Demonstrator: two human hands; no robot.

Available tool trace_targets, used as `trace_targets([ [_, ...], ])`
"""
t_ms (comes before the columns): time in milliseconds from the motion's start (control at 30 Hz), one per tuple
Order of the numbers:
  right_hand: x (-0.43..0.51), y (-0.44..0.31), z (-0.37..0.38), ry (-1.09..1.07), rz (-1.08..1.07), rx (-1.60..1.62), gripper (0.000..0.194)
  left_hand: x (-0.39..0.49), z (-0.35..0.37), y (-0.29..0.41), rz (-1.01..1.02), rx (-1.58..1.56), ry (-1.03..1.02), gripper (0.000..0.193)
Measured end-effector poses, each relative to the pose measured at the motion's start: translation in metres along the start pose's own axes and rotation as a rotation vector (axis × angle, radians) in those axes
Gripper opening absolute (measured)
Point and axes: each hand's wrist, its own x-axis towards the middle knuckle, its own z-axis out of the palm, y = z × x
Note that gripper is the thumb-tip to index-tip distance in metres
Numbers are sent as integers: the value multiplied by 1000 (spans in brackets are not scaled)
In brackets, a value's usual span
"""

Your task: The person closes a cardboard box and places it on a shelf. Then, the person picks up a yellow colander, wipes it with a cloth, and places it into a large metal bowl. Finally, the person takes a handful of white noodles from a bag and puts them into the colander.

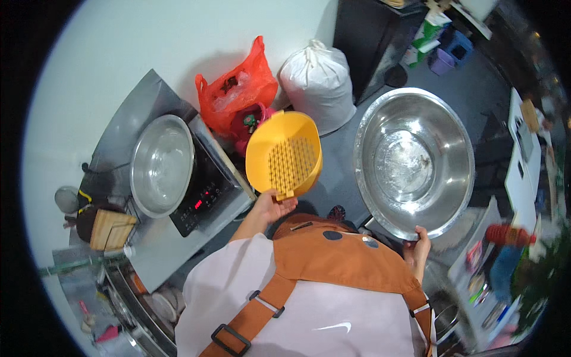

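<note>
My left hand [273, 208] grips the near rim of a yellow plastic colander [256, 160], tilted so that its slotted bottom shows. Nothing lies inside the colander. In my right hand [418, 247] is the near edge of a large stainless steel basin [366, 178], held out to the right above the floor. The basin's inside is shiny, with a few water-like marks at the bottom. To the left, a smaller metal bowl [163, 165] stands on a black induction cooker [196, 214] whose red display is lit.
A red plastic bag [263, 85] and a tied white sack [316, 85] stand by the wall. Left of me runs a metal counter [156, 259] with a wooden cutting board [111, 230] in a rack. At right, a shelf holds a red-capped bottle [506, 235].
</note>
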Motion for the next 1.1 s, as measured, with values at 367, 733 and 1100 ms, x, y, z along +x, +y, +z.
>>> trace_targets([
  [367, 206, -100, 166, -244, 91, -157, 11, 128, 27, 194, 639, -305, 272, 42],
  [733, 321, -112, 307, -269, 241, -661, 6, 198, -3, 209, 562, -690, 373, 46],
  [1100, 394, -48, 527, -956, 319, -1172, 21, 2, 93, 0, 700, -696, 518, 53],
])
